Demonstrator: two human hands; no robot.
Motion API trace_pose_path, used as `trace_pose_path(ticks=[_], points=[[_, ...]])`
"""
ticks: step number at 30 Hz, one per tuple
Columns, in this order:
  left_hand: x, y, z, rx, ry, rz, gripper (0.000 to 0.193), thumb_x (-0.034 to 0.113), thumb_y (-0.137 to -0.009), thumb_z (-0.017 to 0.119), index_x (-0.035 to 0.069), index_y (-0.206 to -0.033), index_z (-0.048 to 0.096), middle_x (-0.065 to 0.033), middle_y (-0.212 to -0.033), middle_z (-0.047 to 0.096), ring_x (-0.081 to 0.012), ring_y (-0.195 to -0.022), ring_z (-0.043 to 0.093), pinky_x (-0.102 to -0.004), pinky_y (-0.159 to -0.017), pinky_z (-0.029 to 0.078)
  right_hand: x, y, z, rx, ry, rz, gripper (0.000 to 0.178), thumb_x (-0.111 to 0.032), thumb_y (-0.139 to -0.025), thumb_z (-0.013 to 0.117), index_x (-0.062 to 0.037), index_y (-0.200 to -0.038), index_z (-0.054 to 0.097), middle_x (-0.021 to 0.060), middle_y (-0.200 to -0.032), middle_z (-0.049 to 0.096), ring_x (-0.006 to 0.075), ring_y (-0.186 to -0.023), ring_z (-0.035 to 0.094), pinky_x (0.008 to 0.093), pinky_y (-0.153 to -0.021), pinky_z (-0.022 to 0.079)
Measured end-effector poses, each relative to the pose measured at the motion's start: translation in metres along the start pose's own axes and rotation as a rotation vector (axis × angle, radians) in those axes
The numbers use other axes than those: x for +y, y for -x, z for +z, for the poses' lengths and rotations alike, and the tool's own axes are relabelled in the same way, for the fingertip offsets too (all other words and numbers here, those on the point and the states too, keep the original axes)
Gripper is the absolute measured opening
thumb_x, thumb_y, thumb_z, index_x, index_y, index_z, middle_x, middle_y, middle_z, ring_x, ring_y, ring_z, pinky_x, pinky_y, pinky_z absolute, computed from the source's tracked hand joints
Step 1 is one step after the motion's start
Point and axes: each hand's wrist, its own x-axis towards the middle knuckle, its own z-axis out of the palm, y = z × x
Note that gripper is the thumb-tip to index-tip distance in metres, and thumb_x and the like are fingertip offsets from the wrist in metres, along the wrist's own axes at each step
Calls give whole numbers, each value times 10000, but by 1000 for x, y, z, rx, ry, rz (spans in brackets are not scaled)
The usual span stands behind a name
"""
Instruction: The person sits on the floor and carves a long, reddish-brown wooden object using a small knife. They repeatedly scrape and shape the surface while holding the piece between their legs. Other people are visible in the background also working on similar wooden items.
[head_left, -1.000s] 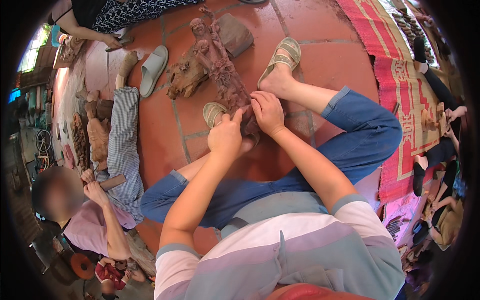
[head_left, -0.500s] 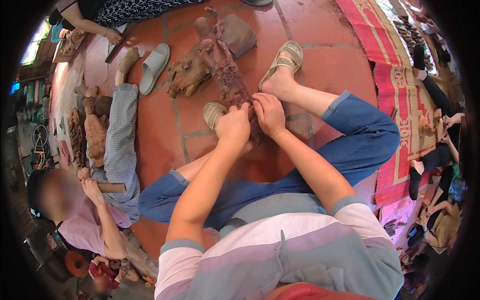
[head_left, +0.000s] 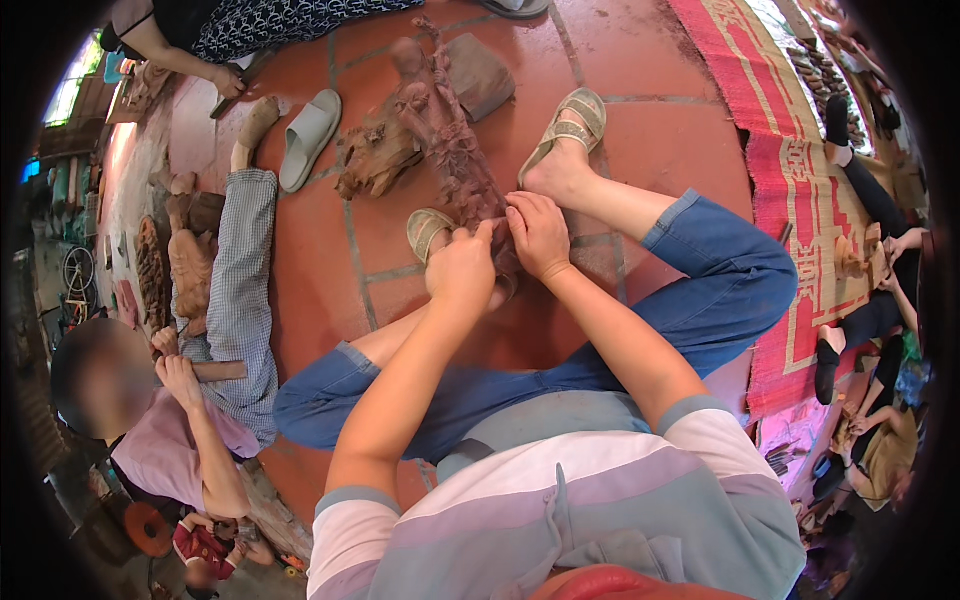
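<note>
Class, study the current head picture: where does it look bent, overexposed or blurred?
Head view throughout: the edge of the red mat bows; the upper-left window is partly washed out; the top of the carving and the head of the lilac-shirted co-worker look smeared.

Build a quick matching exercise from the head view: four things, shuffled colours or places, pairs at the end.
Things
1. carving
2. slipper, upper left
3. mat
4. jeans on the camera wearer

Colours or places
A. red and tan, patterned, at the right
B. grey, beside a co-worker's foot
C. plain blue
D. reddish brown, lower end at the left hand and right hand

Pairs: 1-D, 2-B, 3-A, 4-C
</note>
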Motion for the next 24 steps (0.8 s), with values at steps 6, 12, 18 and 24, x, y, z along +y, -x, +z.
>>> trace_pose_path(ticks=[6, 12, 18, 24], points=[[11, -2, -11, 21, 19, 42, 537, 247, -710, 740, 144, -1202, 550, -154, -953, 640, -324, -796, 680, -420, -737, 537, 7, -1, -2, -2, -7, -22, 242, -223, -902, 541, -38, -1019, 643, 115, -1060, 640, 298, -1021, 571, 400, -904, 428], [15, -19, 19, -25, 37, 7, 392, 106, -866, 487, 150, -1253, 529, -200, -990, 638, -341, -752, 686, -447, -680, 538, 8, -2, -10, -3, 41, 13, 224, -196, -887, 558, -36, -1012, 651, 127, -1048, 648, 310, -1014, 582, 417, -894, 435], [6, 15, -7, 76, 63, 52, 349, 113, -855, 527, 149, -1201, 560, -170, -937, 629, -336, -733, 684, -425, -620, 544, 5, 2, 1, -28, -6, -9, 250, -219, -906, 542, -45, -1055, 641, 117, -1084, 636, 309, -1046, 563, 402, -914, 425], [3, -7, 4, 90, 83, 55, 341, 106, -843, 528, 160, -1177, 564, -172, -891, 630, -332, -665, 679, -415, -581, 550, 3, -3, -2, -30, -10, -20, 252, -219, -914, 524, -46, -1054, 643, 119, -1083, 639, 310, -1040, 567, 406, -917, 424]])
